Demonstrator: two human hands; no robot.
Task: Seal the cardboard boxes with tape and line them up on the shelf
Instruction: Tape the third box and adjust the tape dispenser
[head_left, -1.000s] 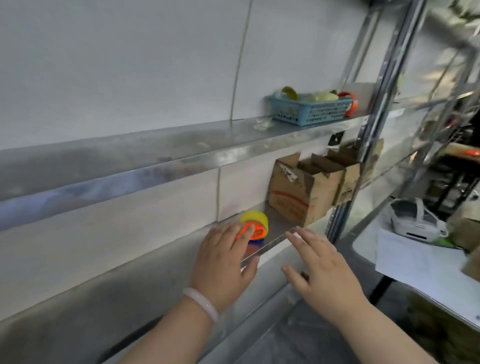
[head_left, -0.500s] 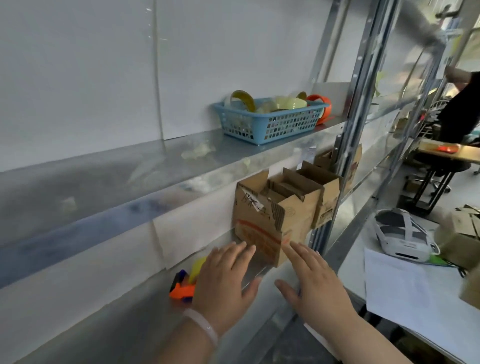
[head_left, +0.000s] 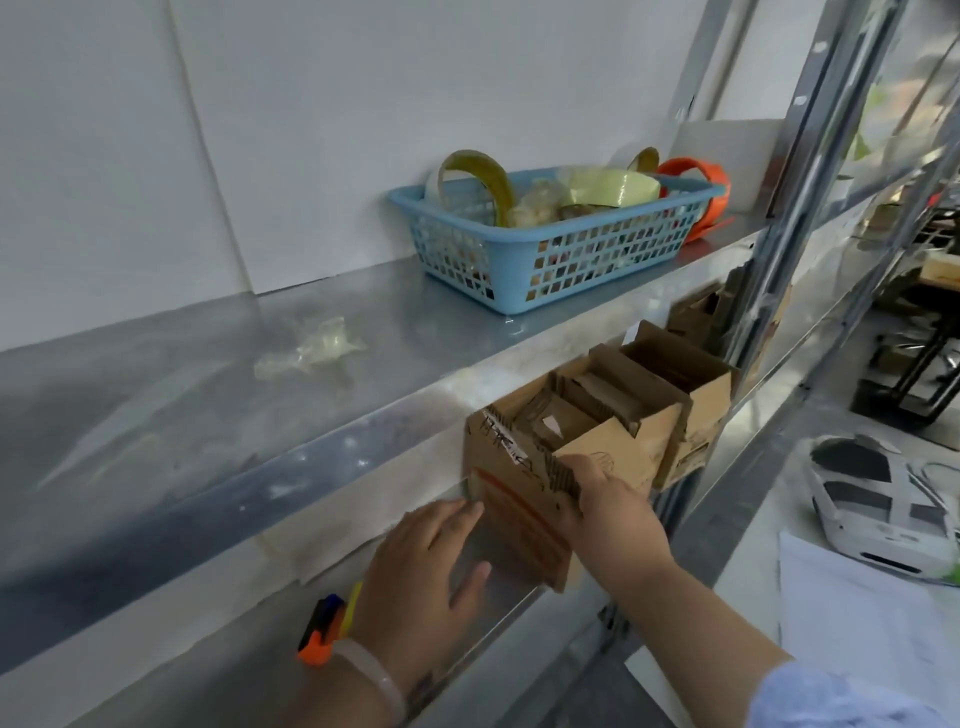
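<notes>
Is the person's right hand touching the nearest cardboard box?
Touching. Head view shows the right hand gripping the nearest cardboard box at its top front edge.

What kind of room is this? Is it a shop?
More likely a storeroom or packing room. There are long metal shelves, open cardboard boxes lined up on one, and a blue basket full of tape rolls.

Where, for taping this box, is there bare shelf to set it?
Upper shelf: bare left of the blue basket, save a tape scrap. Lower shelf: bare between tape dispenser and nearest box, under the left hand. Right of it, boxes crowd the post.
</notes>
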